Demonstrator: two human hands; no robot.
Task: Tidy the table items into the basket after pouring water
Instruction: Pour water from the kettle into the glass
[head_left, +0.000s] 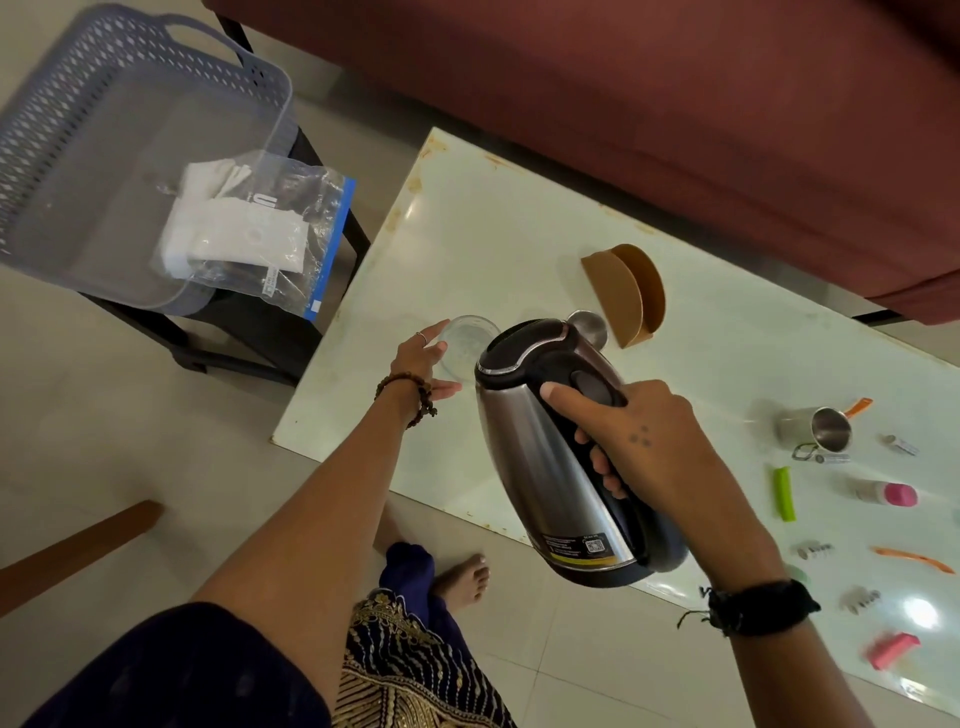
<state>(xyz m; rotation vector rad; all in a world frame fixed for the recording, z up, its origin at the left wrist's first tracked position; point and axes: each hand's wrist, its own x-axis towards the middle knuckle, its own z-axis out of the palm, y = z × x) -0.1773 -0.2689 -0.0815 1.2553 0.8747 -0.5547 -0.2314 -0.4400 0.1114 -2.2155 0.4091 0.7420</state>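
A steel electric kettle (540, 452) with a black lid and handle is tilted over the white table (498, 234), its spout toward a clear glass (465, 340) near the table's left end. My right hand (639, 441) grips the kettle's handle, index finger on the lid. My left hand (423, 364) curls around the glass's left side, fingers spread. Whether water is flowing is hidden by the kettle. A grey plastic basket (62, 104) stands on a black stool at the left, holding a clear zip bag (260, 234) with white contents.
A brown cardboard holder (626, 293) lies beyond the kettle. At the table's right end are a steel mug (821, 428), a green clip (783, 493), a pink-capped bottle (888, 493), an orange comb (914, 560), a pink item (891, 649) and small batteries. A maroon sofa (675, 78) borders the far side.
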